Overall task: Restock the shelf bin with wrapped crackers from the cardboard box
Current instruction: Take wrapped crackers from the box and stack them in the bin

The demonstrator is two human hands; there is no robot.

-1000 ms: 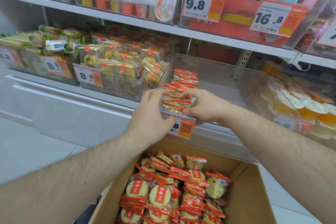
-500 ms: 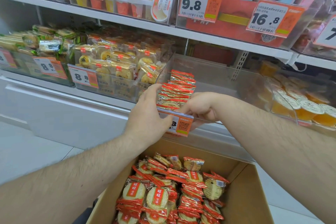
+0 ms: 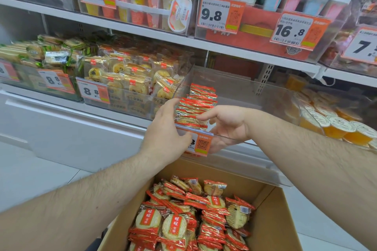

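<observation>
A row of red-and-gold wrapped crackers [image 3: 199, 104] stands on edge along the left side of the clear shelf bin [image 3: 240, 87]. My left hand [image 3: 165, 134] wraps the row's front left end, fingers on the packets and thumb over the bin's orange price tag [image 3: 202, 144]. To the right of the row, my right hand [image 3: 226, 126] has its fingers spread, the index tip touching the front packet. The rest of the bin is bare. Below, the open cardboard box [image 3: 273, 220] holds several more wrapped crackers [image 3: 181, 222].
A bin of yellow-wrapped pastries [image 3: 132, 79] sits left of the cracker bin, with green packs [image 3: 40, 53] further left. Orange jelly cups [image 3: 336, 124] fill the bin to the right. The upper shelf [image 3: 142, 30] overhangs with drinks and price tags.
My right hand has come off the top of the row and opened beside it, lower and to the right. My left hand stays at the row's front left end.
</observation>
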